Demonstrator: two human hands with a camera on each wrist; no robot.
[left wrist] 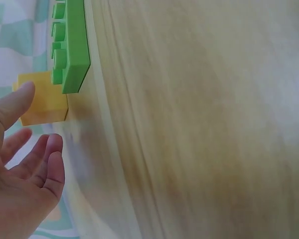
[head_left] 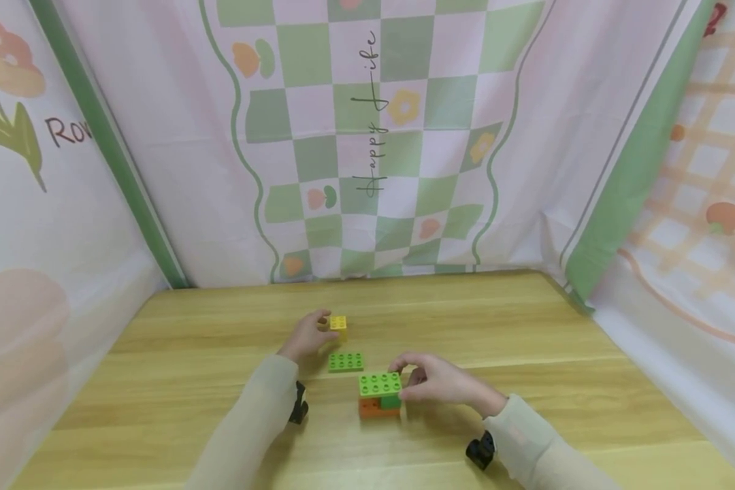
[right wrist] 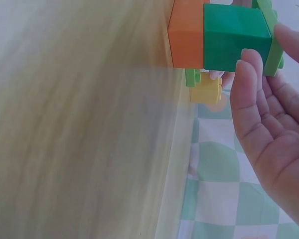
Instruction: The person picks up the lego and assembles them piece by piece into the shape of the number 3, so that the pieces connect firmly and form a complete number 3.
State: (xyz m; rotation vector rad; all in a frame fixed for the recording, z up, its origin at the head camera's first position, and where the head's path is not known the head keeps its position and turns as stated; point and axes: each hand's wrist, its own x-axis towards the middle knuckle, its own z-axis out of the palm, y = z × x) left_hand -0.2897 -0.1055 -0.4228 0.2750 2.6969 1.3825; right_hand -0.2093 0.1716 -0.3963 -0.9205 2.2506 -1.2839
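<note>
My left hand (head_left: 307,335) is at a yellow brick (head_left: 338,327), its thumb and fingers spread around the far left side. In the left wrist view the thumb overlaps the yellow brick (left wrist: 45,97), while the other fingers sit apart from it. A flat light green brick (head_left: 346,362) lies nearer me. My right hand (head_left: 441,381) holds the right end of a small stack between thumb and fingers. On top of this stack is a light green brick (head_left: 380,384); below come a dark green brick (right wrist: 236,37) and an orange brick (right wrist: 187,35).
The wooden table (head_left: 177,381) reaches back to a checked cloth curtain (head_left: 380,150). Printed cloths hang at the left and right sides. A small black camera (head_left: 480,450) sits at the right wrist, and another black camera (head_left: 298,403) at the left.
</note>
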